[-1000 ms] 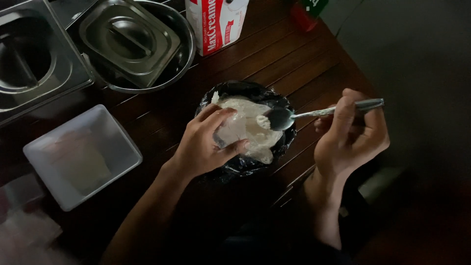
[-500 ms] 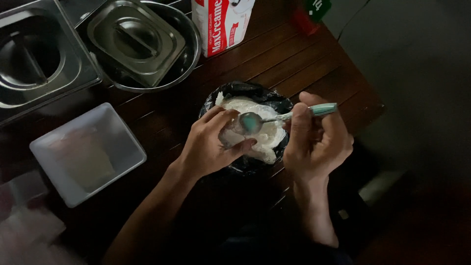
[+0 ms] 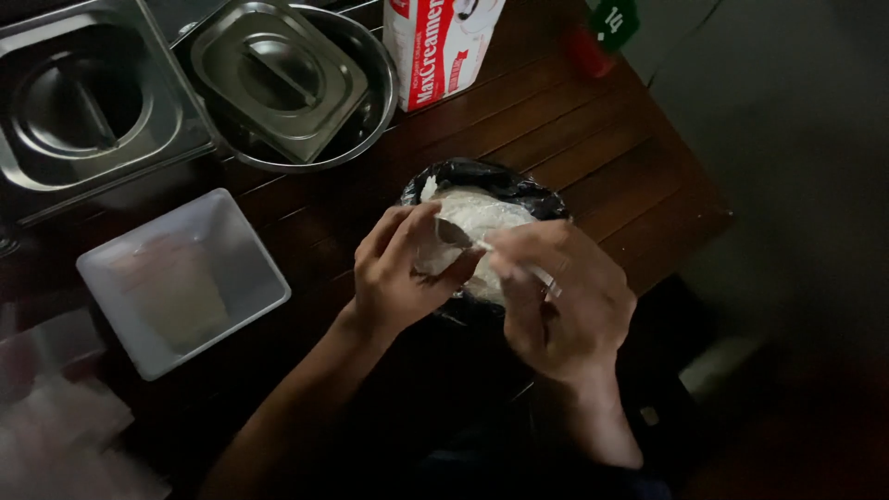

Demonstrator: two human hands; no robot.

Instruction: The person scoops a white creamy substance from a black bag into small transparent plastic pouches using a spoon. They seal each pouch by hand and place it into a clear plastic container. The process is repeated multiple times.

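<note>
1. while the left hand [image 3: 398, 273] curls its fingers over the rim of the round bowl lined with crinkled black plastic [image 3: 482, 176] on the dark slatted wooden table [image 3: 593, 157], pale lumpy dough [image 3: 472, 218] fills it.
2. right hand [image 3: 565, 296] closes around a metal spoon [image 3: 458, 233], now lower, its handle hidden.
3. white square plastic tub [image 3: 181, 278] sits well apart.

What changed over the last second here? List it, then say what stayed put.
The right hand swung the spoon in from the bowl's right rim, lowering its tip into the white powder beside the left hand. Nothing was let go. The left hand stays on the black bowl; the carton, metal pans and white tub stayed put.
</note>
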